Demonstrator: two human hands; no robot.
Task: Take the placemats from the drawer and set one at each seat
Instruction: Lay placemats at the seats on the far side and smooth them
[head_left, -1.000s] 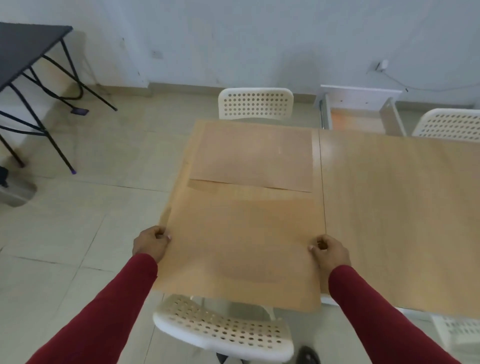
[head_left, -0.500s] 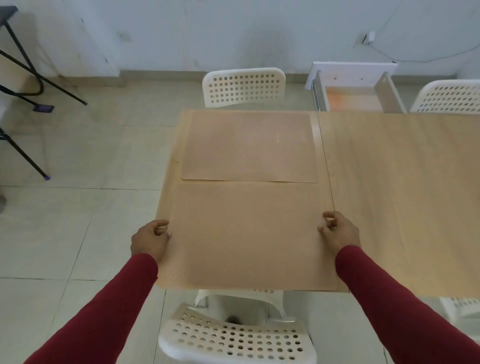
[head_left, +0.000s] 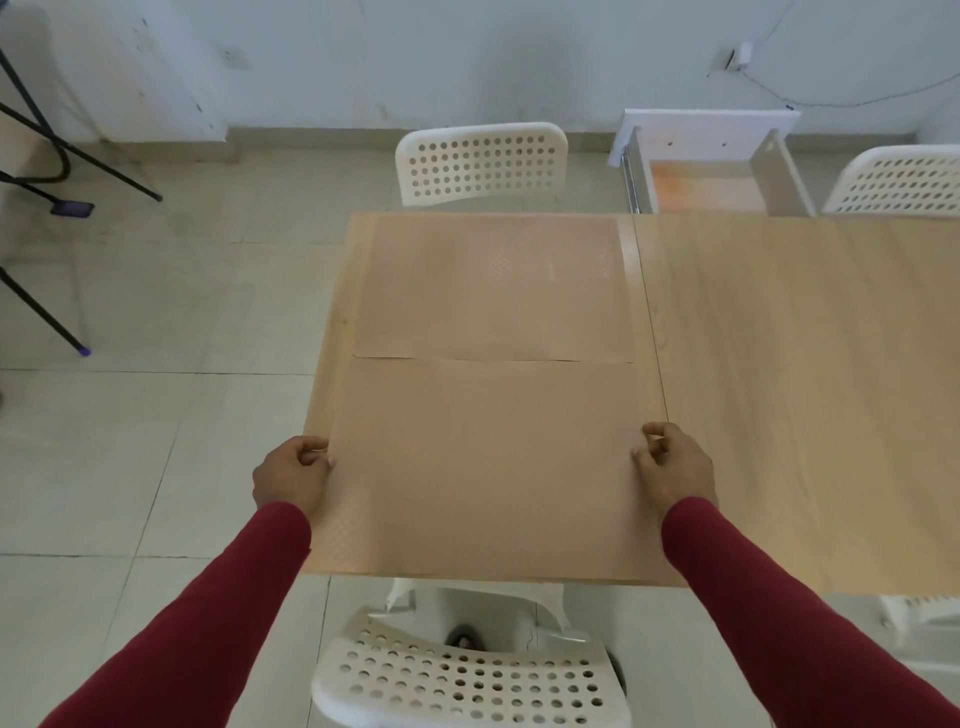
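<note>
While two placemats are lying on the table | left hand and right hand are pinching the near placemat | far placemat touching it | three white chairs, one open drawer.

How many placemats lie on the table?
2. The far placemat lies before the far chair; the near placemat, next to it, is held by the left hand and right hand.

Black metal table legs stand at far left on the tiled floor, a wall charger plugged in behind.
</note>
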